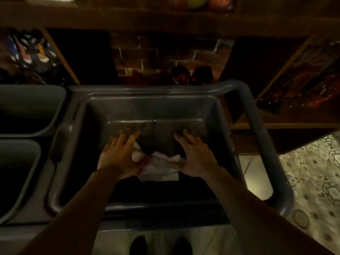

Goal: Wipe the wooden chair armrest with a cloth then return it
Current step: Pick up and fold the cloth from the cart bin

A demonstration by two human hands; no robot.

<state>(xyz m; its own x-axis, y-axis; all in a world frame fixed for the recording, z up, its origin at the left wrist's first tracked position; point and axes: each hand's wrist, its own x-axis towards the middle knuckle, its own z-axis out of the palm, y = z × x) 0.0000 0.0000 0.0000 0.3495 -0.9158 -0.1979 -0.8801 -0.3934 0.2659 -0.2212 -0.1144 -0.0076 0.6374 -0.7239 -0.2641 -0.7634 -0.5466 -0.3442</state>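
— Where's our cloth [159, 167]?

— Lower centre of the frame, crumpled between our hands inside the grey bin [244, 115].

— Are we gripping it?

— Our left hand [117, 157] has its fingers spread and lies against the cloth's left edge; our right hand [195, 159] is spread too, thumb touching the right edge. Neither is clearly pinching it.

— How will it handle?

— Light, soft and limp, we judge. We'd best gather a bunched fold at the middle.
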